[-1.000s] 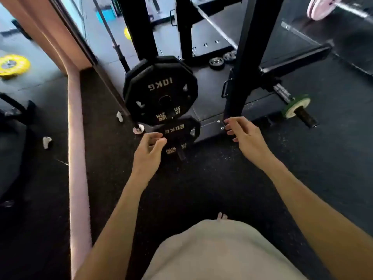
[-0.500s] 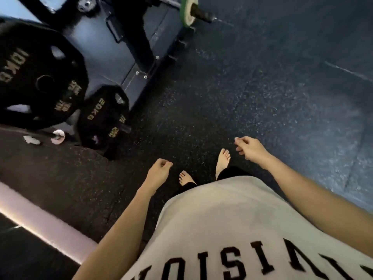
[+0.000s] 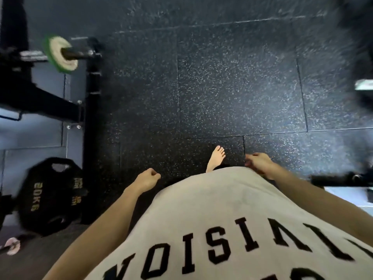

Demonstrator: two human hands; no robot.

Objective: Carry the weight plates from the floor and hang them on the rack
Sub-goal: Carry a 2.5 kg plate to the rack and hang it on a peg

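- Hands hang empty in front of the torso: the left hand (image 3: 147, 179) is curled into a loose fist, holding nothing.
- The right hand (image 3: 259, 164) is blurred; its fingers look loosely bent, and it seems to grip nothing.
- A black 20KG weight plate (image 3: 50, 196) stands on edge at the lower left, against the black rack upright (image 3: 93, 118), well to the left of the left hand.
- Higher on the left, a green-rimmed plate (image 3: 60, 54) sits on a barbell sleeve (image 3: 77, 53) beside the rack frame.
- A bare foot (image 3: 216, 158) rests on the speckled black rubber floor (image 3: 232, 81), between the two hands and just above the hem of the grey lettered shirt (image 3: 212, 219).
- A small pink plate (image 3: 12, 245) shows at the lower left corner, below the 20KG plate.
- A dark bar (image 3: 341, 179) lies at the right edge, too blurred to name more closely.
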